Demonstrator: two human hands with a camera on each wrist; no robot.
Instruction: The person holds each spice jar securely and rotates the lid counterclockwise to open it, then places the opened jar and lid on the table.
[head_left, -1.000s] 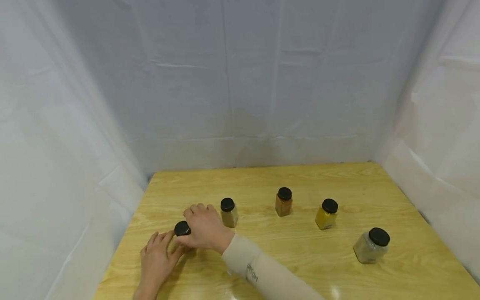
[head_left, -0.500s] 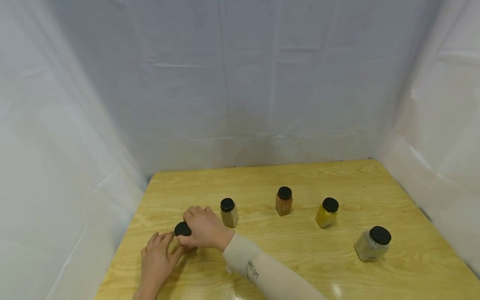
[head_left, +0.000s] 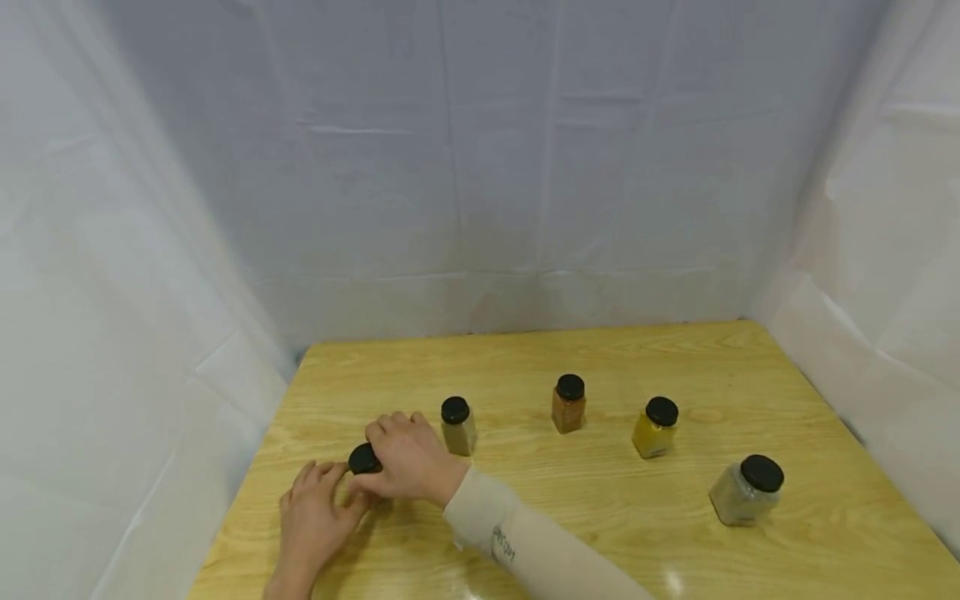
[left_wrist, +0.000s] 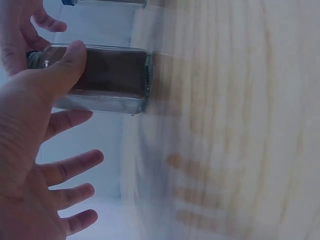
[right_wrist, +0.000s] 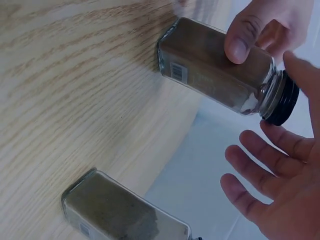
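Observation:
At the left of the table stands a square glass spice jar (right_wrist: 210, 62) of brown powder, with a barcode label low on one side. My left hand (head_left: 311, 517) pinches the jar's body between thumb and forefinger, its other fingers spread apart below in the left wrist view. On top of the jar is a black lid (head_left: 363, 457). From the right, my right hand (head_left: 411, 458) reaches over and grips this lid with thumb and forefinger, the remaining fingers extended past it. The jar's body is mostly hidden by both hands in the head view.
Just right of my right hand is a jar of greyish-brown powder (head_left: 458, 432). Farther right stand an orange-brown jar (head_left: 568, 410), a yellow jar (head_left: 652, 435) and a wider pale jar (head_left: 738, 497), all black-lidded. White sheeting (head_left: 495, 167) surrounds the wooden table (head_left: 600, 517).

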